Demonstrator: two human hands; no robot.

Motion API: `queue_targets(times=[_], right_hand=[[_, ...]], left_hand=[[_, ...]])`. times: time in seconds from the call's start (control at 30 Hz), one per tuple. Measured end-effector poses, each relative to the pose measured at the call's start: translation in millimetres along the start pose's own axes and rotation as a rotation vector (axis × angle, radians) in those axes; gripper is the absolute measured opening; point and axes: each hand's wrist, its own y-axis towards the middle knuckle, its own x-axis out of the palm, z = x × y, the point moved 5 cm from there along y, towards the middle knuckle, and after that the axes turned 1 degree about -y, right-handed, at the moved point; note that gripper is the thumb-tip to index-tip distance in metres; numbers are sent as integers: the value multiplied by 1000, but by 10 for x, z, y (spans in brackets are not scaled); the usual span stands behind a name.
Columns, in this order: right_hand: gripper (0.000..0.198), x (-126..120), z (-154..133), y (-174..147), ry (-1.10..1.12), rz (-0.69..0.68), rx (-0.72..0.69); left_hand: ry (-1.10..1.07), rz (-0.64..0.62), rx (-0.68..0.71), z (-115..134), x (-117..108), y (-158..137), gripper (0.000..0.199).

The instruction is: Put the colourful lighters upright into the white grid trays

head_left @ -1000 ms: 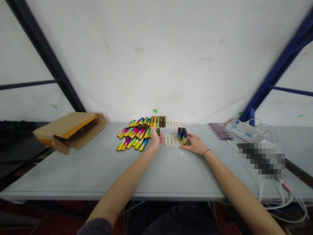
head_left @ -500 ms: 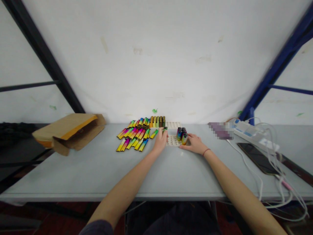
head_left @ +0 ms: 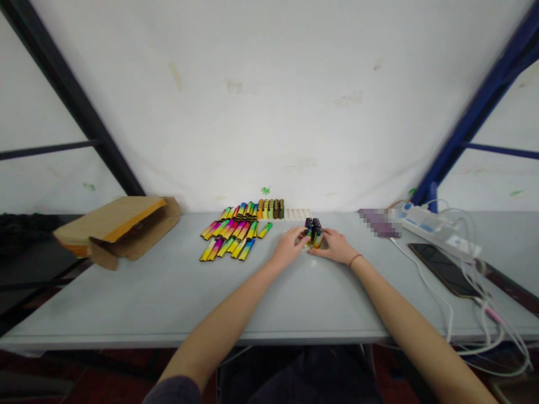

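The left hand (head_left: 292, 243) pinches a glossy lighter (head_left: 307, 232), probably light, stiff and slippery, best gripped near its top, beside upright lighters (head_left: 317, 238); the right hand (head_left: 337, 247) spreads its fingers wide against them

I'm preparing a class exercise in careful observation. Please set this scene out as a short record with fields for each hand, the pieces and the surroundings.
Left hand: grip around a slim dark-topped piece
Right hand: at the right side of a cluster of shiny multicoloured upright pieces
Lying left: slim shiny multicoloured pieces, in rows
Standing behind: slim gold and dark pieces
Beside those: white compartmented tray
Far left: open brown cardboard box
Far right: black flat phone, white plastic power strip
Surface: grey table
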Motion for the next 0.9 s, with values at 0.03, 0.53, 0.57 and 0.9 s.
queue_targets(times=[0.03,0.53,0.57,0.9], right_hand=[[68,0,0,0,0,-1,-2],[69,-8,4,-2,-3,-12,7],[69,-8,4,-2,-5,-16,4],[69,-23,-14,-11,-14,-34,18]], left_hand=[[15,-1,5,10,4,3,24],[813,95,-82,63,-402,79,39],[895,106,-147,0,-488,79,41],[1086,-105,-353,-229,-556,30,40]])
